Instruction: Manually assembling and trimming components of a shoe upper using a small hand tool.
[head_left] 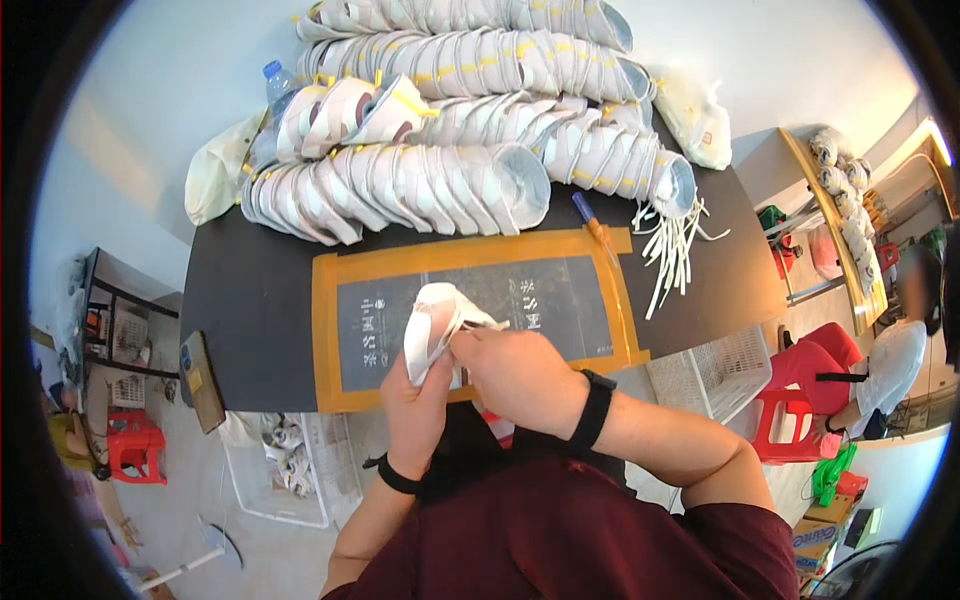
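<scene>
A white and pale pink shoe upper (432,318) is tilted up over the taped mat at the near middle of the table. My left hand (418,400) is closed around its lower end. Against the upper's opening, my right hand (520,372) is closed in a pinch on a white shoelace (497,325), whose end shows just past the fingers. The exact spot between the right fingertips is hidden. More white shoelaces (672,250) lie in a loose bunch at the right, beside the stacked uppers.
Long rows of nested shoe uppers (390,190) fill the far side of the black table (240,290). A pen (592,222) lies on the mat's taped border (325,330). A phone (202,380) rests at the left edge. White crates (710,375) stand below. A seated person (880,365) is at right.
</scene>
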